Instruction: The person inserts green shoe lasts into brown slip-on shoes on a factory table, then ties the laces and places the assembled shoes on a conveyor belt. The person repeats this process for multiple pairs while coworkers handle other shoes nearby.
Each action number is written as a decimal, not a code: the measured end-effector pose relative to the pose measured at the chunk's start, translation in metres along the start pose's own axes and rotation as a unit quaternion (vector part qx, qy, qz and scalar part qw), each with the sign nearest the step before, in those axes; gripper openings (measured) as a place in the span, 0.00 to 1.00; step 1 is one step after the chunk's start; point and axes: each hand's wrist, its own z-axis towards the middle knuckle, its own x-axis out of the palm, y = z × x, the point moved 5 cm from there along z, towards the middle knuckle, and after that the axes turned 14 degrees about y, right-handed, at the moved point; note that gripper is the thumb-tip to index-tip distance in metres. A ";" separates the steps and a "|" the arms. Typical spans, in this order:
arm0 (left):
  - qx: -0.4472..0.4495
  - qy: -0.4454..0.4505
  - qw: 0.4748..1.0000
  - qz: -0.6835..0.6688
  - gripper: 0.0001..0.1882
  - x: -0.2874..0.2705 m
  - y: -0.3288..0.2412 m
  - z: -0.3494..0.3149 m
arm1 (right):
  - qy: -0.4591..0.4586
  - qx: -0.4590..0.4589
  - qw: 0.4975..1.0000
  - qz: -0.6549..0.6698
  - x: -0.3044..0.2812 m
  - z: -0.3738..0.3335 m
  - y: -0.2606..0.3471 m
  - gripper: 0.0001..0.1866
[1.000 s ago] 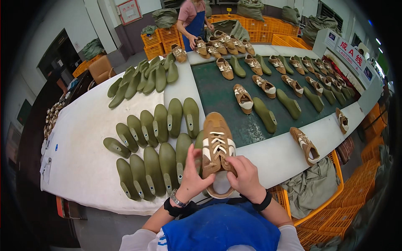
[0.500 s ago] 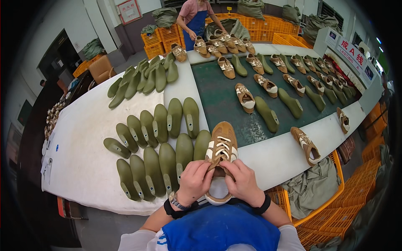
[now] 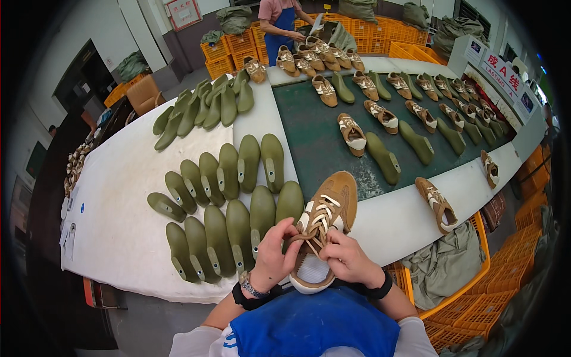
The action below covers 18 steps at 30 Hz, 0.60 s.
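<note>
A brown suede sneaker (image 3: 340, 193) with white laces and white side patches stands in front of me, toe pointing away and tilted to the right. My left hand (image 3: 272, 256) pinches at its left side, by the brown edge of the opening below the laces. Closed fingers of my right hand (image 3: 351, 260) grip the right side of the opening, close to the laces. Exactly which bit of upper or lace each fingertip holds is hidden. Inside the heel, a pale insole (image 3: 313, 269) shows between my hands. Just left stand olive-green shoe lasts (image 3: 262, 217) in two rows.
A white table (image 3: 119, 196) carries more green lasts in a pile (image 3: 202, 110). Beyond it, a green belt (image 3: 309, 143) bears brown sneakers and lasts. An orange crate (image 3: 483, 238) stands right, below the table edge. Across the table, a person in a blue apron (image 3: 279, 35) works by sneakers.
The sneaker's toe has swung to the right. My hands have moved apart at its opening, and the insole shows more. The far person has lifted something pale.
</note>
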 end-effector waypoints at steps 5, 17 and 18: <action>0.019 0.101 0.991 0.087 0.26 0.006 0.007 0.009 | -0.027 0.010 0.998 -0.058 0.002 -0.004 -0.009 0.11; -0.074 0.298 0.937 0.168 0.21 0.017 0.040 -0.013 | -0.062 0.351 0.930 -0.092 -0.052 -0.154 -0.187 0.28; -0.081 0.296 0.937 0.169 0.21 0.015 0.042 -0.013 | -0.124 0.343 0.923 -0.119 -0.070 -0.175 -0.197 0.28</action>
